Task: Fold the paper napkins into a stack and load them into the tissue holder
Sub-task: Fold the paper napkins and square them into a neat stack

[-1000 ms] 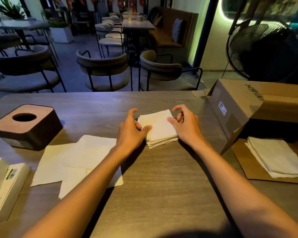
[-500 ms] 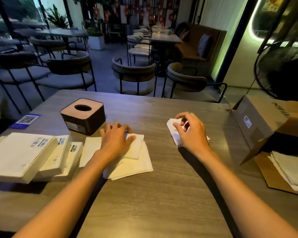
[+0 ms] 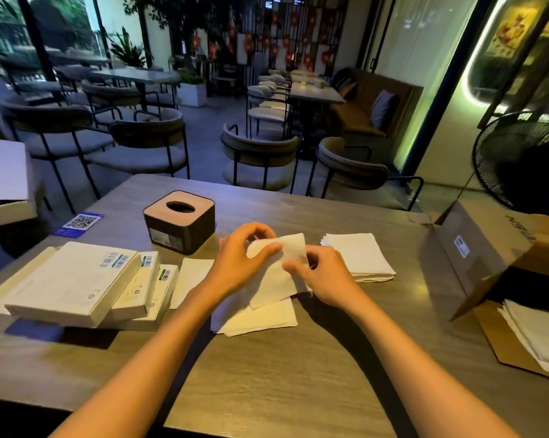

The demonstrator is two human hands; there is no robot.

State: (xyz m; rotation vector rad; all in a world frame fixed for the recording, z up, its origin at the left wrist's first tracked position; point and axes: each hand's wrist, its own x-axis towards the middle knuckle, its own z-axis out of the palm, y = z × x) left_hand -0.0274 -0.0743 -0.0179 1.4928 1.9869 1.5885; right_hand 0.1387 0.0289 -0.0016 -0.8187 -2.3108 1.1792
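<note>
As pinched, napkin [image 3: 284,263] between both grips

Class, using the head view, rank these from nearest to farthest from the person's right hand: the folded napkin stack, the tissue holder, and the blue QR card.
From the right hand:
1. Folded napkin stack, just to its right.
2. Tissue holder, farther back on the left.
3. Blue QR card, far left by the table edge.

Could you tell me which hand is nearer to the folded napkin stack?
Right. The right hand sits just left of the stack; the left hand is farther left, beyond the napkin both hold.
</note>
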